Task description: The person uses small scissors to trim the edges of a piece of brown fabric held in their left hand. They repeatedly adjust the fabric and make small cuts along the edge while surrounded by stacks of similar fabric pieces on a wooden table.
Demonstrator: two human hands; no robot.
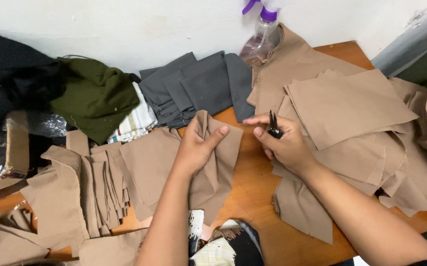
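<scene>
Left grip (197,144) pinches a gathered tan fabric piece (213,167) on the bench (253,197), its long axis running twelve to six. Right grip (282,143), at three o'clock, clasps small black snips (273,124), blades up.

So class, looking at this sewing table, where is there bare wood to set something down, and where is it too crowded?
Bare table shows in front of the right hand, between the tan piece gripped by the left hand and the tan stack. A small bare corner sits by the wall. The left side, under cut tan strips, is crowded.
</scene>
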